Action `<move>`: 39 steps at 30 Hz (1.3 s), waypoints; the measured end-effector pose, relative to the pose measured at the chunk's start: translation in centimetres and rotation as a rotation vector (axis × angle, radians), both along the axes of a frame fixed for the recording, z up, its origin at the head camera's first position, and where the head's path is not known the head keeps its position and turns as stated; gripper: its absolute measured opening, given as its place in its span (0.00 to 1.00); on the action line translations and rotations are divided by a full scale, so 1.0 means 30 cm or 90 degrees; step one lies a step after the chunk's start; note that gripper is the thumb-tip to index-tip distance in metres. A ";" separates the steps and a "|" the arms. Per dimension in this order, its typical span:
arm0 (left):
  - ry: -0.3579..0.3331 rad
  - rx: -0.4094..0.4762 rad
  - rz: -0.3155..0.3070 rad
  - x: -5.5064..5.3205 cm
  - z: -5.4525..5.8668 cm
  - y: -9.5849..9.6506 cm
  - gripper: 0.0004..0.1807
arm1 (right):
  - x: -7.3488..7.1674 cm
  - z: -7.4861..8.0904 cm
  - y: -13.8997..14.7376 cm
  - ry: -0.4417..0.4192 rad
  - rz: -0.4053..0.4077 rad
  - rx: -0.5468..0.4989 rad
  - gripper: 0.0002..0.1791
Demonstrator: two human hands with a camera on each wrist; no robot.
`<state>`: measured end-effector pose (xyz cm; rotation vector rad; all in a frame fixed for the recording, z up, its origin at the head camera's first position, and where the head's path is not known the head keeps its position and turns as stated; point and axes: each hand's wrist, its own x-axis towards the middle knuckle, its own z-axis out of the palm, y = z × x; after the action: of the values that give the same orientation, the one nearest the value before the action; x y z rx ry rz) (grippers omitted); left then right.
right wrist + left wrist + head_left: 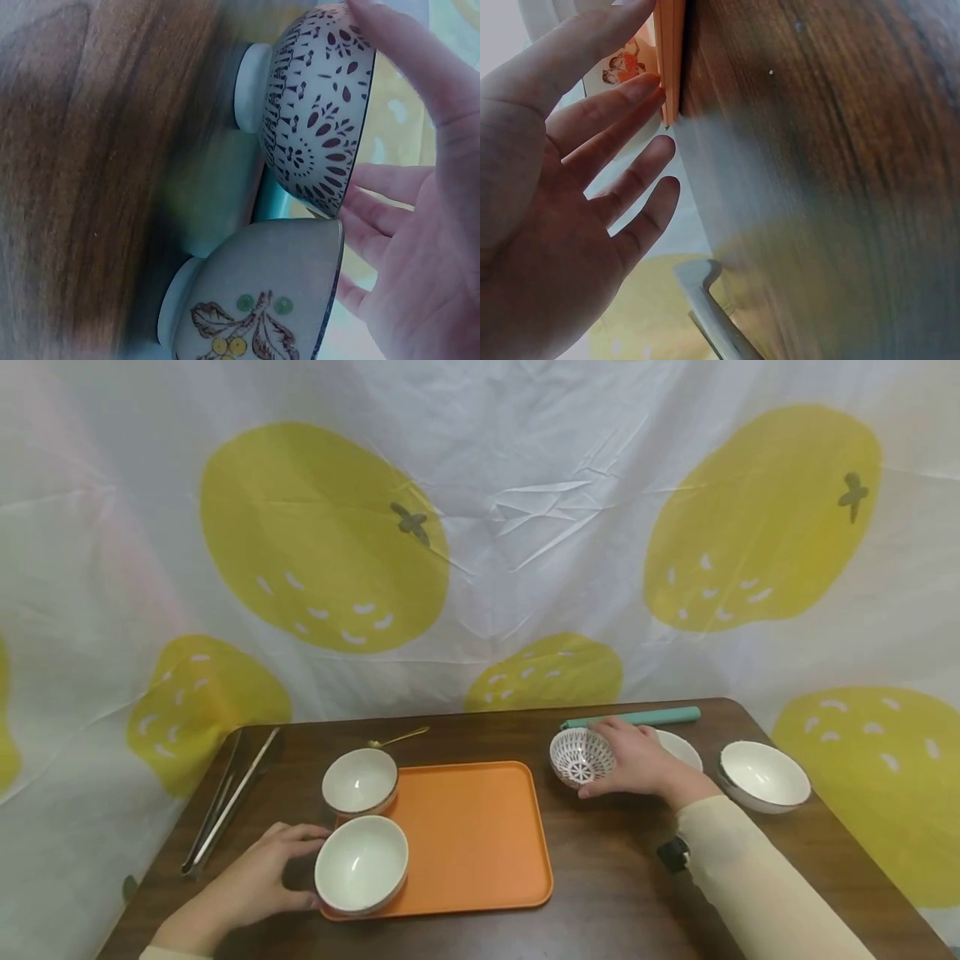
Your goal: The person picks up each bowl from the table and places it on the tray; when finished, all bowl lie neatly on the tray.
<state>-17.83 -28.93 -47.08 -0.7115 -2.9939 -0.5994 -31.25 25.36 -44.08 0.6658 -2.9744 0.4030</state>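
Observation:
In the head view, my right hand (637, 760) grips a small bowl with a dark pattern (581, 757), thumb at its near rim and fingers at the far side. The right wrist view shows the patterned bowl (319, 112) upright, beside a bowl with a leaf-and-fruit print (262, 292). My left hand (258, 872) is at the left edge of an orange tray (480, 835), its fingers spread beside a cream bowl (362, 864). In the left wrist view those fingers (641, 176) are loosely extended and hold nothing. Another cream bowl (360, 781) stands just behind the first.
A white bowl (681, 750) is partly hidden behind my right hand, and another bowl (765, 777) stands at the table's right. Behind them lies a teal rolled item (645, 717). Metal tongs (232, 802) lie at the left, and a gold spoon (397, 737) lies behind the tray.

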 end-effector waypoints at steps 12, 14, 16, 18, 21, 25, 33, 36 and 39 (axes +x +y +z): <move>0.014 -0.012 -0.005 0.000 -0.006 0.001 0.38 | 0.022 -0.010 -0.026 0.036 0.004 -0.028 0.62; 0.012 -0.010 -0.008 -0.001 -0.007 0.001 0.38 | 0.028 -0.011 -0.036 0.047 0.007 -0.033 0.62; 0.010 -0.009 -0.010 -0.001 -0.006 0.003 0.38 | 0.035 -0.009 -0.050 0.053 0.011 -0.039 0.63; 0.010 -0.008 -0.010 0.000 -0.006 0.005 0.38 | 0.043 -0.002 -0.069 0.061 0.018 -0.049 0.63; 0.010 -0.011 -0.009 0.000 -0.003 0.004 0.38 | 0.063 0.012 -0.114 0.062 0.034 -0.076 0.64; 0.017 -0.014 -0.010 0.001 -0.001 0.001 0.38 | 0.094 0.023 -0.199 0.053 0.066 -0.110 0.64; 0.016 -0.014 -0.011 0.002 0.000 -0.002 0.38 | 0.135 0.012 -0.389 0.012 0.137 -0.128 0.63; 0.006 -0.012 -0.008 0.001 0.001 0.000 0.38 | 0.144 0.008 -0.449 -0.013 0.148 -0.137 0.62; 0.005 -0.008 -0.005 0.001 0.002 0.002 0.38 | 0.147 -0.002 -0.501 -0.023 0.154 -0.132 0.62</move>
<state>-17.80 -28.87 -47.03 -0.7255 -2.9924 -0.5775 -26.83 10.34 -44.15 1.0043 -2.8352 0.7345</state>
